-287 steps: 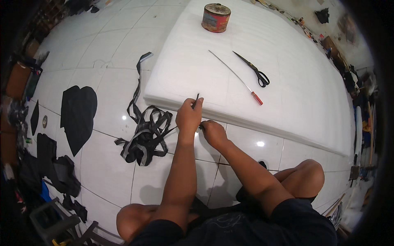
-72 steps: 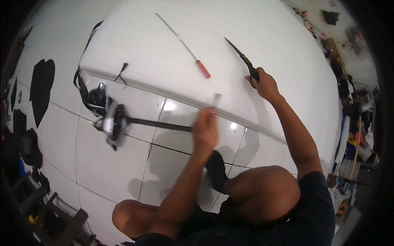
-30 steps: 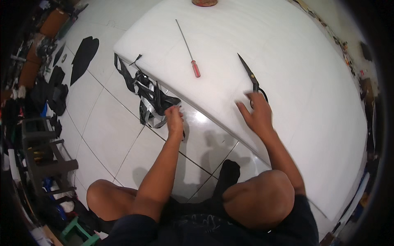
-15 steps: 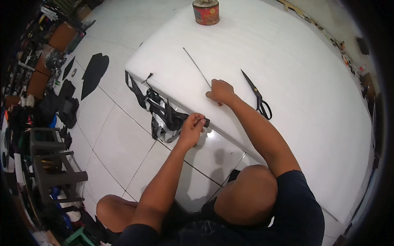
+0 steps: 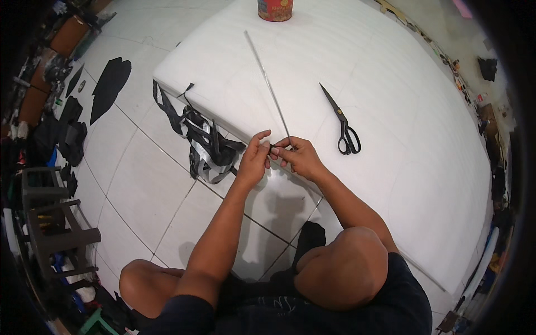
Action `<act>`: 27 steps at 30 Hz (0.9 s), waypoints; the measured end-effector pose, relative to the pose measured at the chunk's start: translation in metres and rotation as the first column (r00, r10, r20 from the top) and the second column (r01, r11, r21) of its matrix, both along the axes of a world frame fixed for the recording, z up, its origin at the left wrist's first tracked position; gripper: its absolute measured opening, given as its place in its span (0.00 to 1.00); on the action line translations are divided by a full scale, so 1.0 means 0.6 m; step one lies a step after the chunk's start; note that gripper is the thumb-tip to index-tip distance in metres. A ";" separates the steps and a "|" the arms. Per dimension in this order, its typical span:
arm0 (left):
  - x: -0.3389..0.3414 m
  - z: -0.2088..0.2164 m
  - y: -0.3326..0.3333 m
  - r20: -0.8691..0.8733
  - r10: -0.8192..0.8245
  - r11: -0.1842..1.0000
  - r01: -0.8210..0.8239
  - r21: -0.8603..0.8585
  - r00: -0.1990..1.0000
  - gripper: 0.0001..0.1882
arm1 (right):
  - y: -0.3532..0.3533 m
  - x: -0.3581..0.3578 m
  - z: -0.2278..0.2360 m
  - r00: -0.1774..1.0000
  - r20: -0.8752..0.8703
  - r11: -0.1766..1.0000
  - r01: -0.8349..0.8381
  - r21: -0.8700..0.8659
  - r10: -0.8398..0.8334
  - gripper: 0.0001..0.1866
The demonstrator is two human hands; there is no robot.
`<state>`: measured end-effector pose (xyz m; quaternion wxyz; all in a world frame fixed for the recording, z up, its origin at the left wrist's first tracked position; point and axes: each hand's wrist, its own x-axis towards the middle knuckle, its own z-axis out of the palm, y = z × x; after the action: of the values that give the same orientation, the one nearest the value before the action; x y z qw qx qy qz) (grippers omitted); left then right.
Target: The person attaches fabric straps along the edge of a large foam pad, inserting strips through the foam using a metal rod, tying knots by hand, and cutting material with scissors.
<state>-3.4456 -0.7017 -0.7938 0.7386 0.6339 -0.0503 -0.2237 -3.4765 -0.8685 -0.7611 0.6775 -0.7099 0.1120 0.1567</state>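
Above the edge of a white padded slab (image 5: 391,184) my two hands meet. My left hand (image 5: 254,163) is closed in a pinch on the end of a black strap (image 5: 272,148), its index finger raised. A long thin metal rod (image 5: 267,84) is held in my right hand (image 5: 303,161) and points away over the slab; the thumb and fingers of that hand also touch the strap end. Left of my hands, a tangled bundle of black and grey straps (image 5: 207,142) hangs at the slab's edge. Black-handled scissors (image 5: 345,129) lie to the right, blades pointing away.
At the slab's far side stands a red tin (image 5: 274,10). Black cut pieces (image 5: 109,86) lie on the tiled floor (image 5: 139,173) to the left, with dark plastic stools (image 5: 61,240) nearer me. Piled goods line the left side.
My right hand has come back toward me with the rod and joined my left hand at the strap end. My left hand has risen slightly. The view has shifted a little.
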 end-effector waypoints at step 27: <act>0.044 -0.071 -0.052 -0.185 0.473 0.813 -0.345 0.468 0.862 0.49 | -0.070 0.088 -0.023 0.970 0.218 0.750 0.067 -0.658 0.104 0.16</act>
<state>-3.4189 -0.7330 -0.8367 0.6146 0.7328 0.2478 -0.1543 -3.4237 -0.9108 -0.7751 0.3898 -0.9179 0.0703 0.0265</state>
